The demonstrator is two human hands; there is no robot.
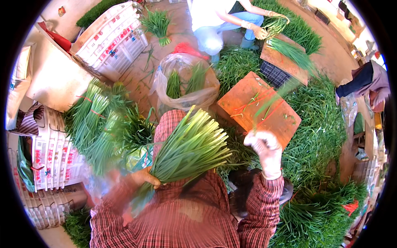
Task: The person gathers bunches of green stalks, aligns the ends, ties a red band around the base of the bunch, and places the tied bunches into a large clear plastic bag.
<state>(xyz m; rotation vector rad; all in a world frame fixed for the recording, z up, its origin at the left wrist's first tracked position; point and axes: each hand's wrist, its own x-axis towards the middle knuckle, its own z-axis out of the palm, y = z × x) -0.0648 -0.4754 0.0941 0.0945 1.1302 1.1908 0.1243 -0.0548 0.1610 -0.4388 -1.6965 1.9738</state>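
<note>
A thick bunch of garlic chives [192, 145], pale stem ends up and to the right, lies across my lap. My left hand [144, 179], bare, is closed round its leafy end. In a pale glove, my right hand [263, 144] is raised over the near edge of an orange-brown board [260, 105]. Its fingers are bent at a blurred green leaf that trails up and to the right; the grip looks closed on it. Red ties [269, 111] and leaf scraps lie on the board. Tied bunches of chives [96, 108] are piled to my left.
Ahead stands a clear plastic bag [186, 99] holding chives. Stacked white crates [114, 46] are at upper left, more crates [55, 158] at left. A co-worker's gloved hands [259, 31] hold chives by another board [285, 59]. Loose leaves [316, 130] cover the floor at right.
</note>
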